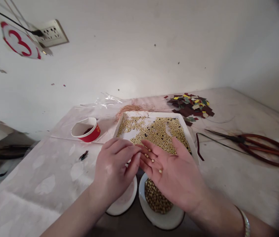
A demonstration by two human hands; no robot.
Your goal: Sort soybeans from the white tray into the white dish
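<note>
In the head view, the pale-yellow beans (153, 160), probably soybeans though they are too small here to be sure, lie loose on the right hand (176, 174), just right of the frame's centre. That palm faces up with the fingers spread, cradling them without a grip. The left hand (118, 164), near the centre, has its thumb and forefinger drawn together by the right fingertips; whether a bean is between them I cannot tell.

More beans cover the shallow white tray (154, 114) at mid-frame, some dark pieces among them. Browner beans (157, 199) fill part of the white bowl (162, 222) at lower centre.

Each bean should be nearly weightless, hard and smooth, apt to roll off a tilted palm rather than crush. A light fingertip pinch across the middle would suit; squeezing off-centre could shoot it away.
</note>
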